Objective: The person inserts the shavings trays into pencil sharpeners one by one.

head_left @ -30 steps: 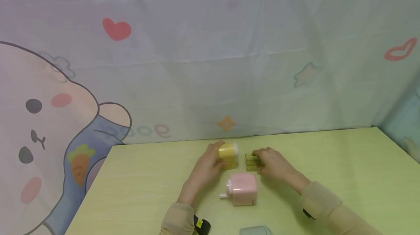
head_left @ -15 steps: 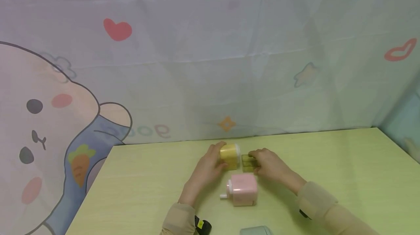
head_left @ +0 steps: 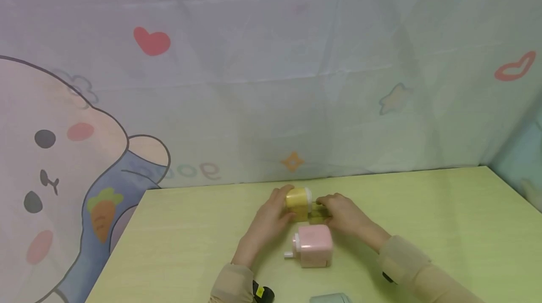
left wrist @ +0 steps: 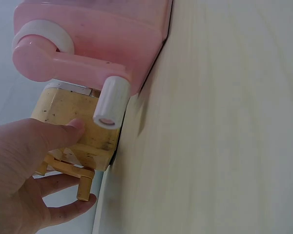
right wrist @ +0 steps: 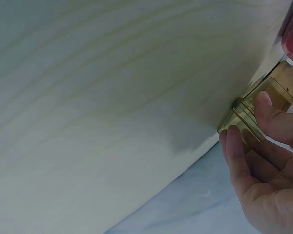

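My left hand (head_left: pixel 267 216) grips a yellow pencil sharpener (head_left: pixel 298 204) near the back of the table. In the left wrist view its thumb lies on the speckled yellow body (left wrist: pixel 71 107), with the other fingers around the crank end (left wrist: pixel 71 169). My right hand (head_left: pixel 345 214) pinches a clear yellow shavings drawer (right wrist: pixel 278 97) between thumb and fingers. The drawer's end is right at the sharpener's white-rimmed side and appears partly inside it. Closer to me stands a pink pencil sharpener (head_left: pixel 315 249), its white-handled crank (left wrist: pixel 111 102) facing left.
A grey-green object (head_left: pixel 330 299) is cut off by the bottom edge of the head view. Behind the table (head_left: pixel 440 227) hangs a printed cloth (head_left: pixel 254 82), close beyond the two hands.
My right hand has moved left with the drawer, closing the gap to the yellow sharpener. My left hand and that sharpener have shifted slightly right. The pink sharpener stays put.
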